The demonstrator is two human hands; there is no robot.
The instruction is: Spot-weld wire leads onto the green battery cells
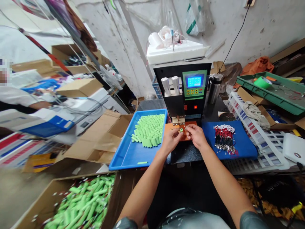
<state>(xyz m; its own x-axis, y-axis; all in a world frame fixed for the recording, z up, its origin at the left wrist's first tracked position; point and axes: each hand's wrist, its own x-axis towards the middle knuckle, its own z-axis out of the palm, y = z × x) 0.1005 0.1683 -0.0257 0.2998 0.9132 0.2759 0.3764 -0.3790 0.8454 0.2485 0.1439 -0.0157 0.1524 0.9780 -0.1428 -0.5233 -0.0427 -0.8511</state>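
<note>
My left hand (172,138) pinches a small green battery cell (181,129) end-up on the orange plate (169,126), just under the electrodes of the black spot welder (188,92). My right hand (195,135) meets it from the right, fingertips closed on something thin at the cell, too small to make out. A blue tray (128,152) to the left holds several green cells (149,130). A blue pad (240,144) to the right carries a bundle of red and black leads with metal tabs (224,138).
An open carton of green cells (83,200) sits at the lower left. Cardboard flaps (100,136) lie left of the tray. A white crate (257,143), a green tray (274,92) and a steel flask (214,87) stand right. Another person's arm (28,103) works far left.
</note>
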